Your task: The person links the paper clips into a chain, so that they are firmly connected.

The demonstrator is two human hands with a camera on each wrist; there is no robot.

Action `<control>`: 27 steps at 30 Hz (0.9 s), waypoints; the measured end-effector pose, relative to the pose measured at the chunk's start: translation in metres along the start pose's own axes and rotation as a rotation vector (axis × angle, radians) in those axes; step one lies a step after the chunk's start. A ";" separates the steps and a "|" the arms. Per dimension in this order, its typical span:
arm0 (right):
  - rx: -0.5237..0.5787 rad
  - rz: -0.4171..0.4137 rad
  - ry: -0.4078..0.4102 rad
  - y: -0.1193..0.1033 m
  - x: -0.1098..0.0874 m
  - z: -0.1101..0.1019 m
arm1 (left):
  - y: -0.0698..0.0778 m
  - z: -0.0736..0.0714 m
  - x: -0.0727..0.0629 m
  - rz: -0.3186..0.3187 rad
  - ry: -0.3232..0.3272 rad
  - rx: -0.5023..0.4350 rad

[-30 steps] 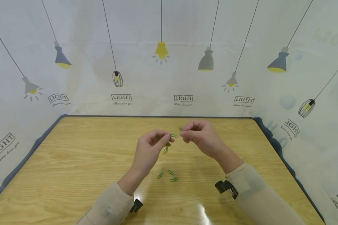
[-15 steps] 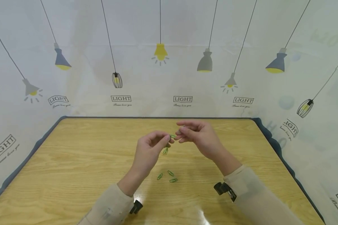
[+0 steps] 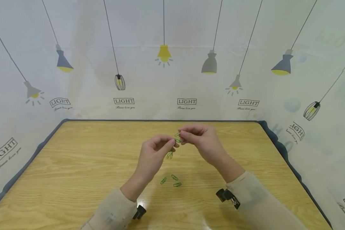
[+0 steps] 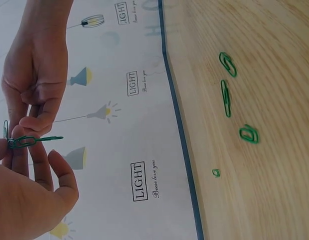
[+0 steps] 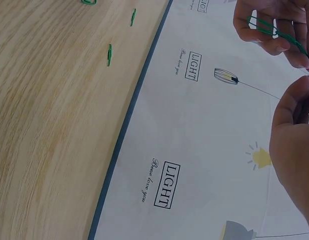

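Observation:
Above the table, my left hand point(image 3: 153, 156) pinches a short chain of green paper clips point(image 3: 169, 155) between thumb and index finger. Part of the chain hangs below the fingers, and one clip point(image 3: 178, 140) sticks out to the right from the fingertips. My right hand point(image 3: 206, 143) pinches another green paper clip point(image 3: 177, 134), which points left just above that one. Both hands' fingertips are close together. In the left wrist view the linked clips point(image 4: 27, 142) lie across the left fingers; in the right wrist view the chain point(image 5: 289, 39) dangles in front of them.
On the wooden table point(image 3: 89, 166), loose green paper clips lie below the hands: one at left point(image 3: 163, 180), one farther back point(image 3: 174, 177), one nearer point(image 3: 177, 184). Behind the table's dark-edged far side stands a wall covering point(image 3: 149, 80) printed with lamps.
My right hand has come left, closer to the left hand. Its clip was briefly covered by the fingers and now sticks out leftward. The left hand has barely moved; the loose clips lie as before.

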State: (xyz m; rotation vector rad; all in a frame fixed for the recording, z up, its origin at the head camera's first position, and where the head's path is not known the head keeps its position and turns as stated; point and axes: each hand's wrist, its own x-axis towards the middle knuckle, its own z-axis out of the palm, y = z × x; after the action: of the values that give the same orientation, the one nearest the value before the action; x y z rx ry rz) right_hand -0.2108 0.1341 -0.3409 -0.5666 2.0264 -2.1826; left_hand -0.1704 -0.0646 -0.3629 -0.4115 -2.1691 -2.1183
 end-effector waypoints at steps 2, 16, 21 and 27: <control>0.006 -0.001 -0.002 0.000 -0.001 0.000 | 0.000 0.001 0.000 0.001 0.001 -0.006; 0.009 0.007 -0.019 0.001 -0.003 -0.003 | -0.004 0.003 0.001 0.010 0.002 -0.008; -0.005 0.036 -0.014 0.000 -0.004 -0.004 | -0.003 0.004 0.002 -0.005 0.010 -0.013; 0.021 0.043 -0.020 0.000 -0.005 -0.007 | -0.003 0.006 0.002 -0.009 0.019 -0.008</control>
State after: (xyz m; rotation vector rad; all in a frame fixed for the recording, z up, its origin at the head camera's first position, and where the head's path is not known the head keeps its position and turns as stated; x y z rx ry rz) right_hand -0.2088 0.1419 -0.3422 -0.5344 1.9844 -2.1629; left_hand -0.1727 -0.0586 -0.3657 -0.3810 -2.1574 -2.1267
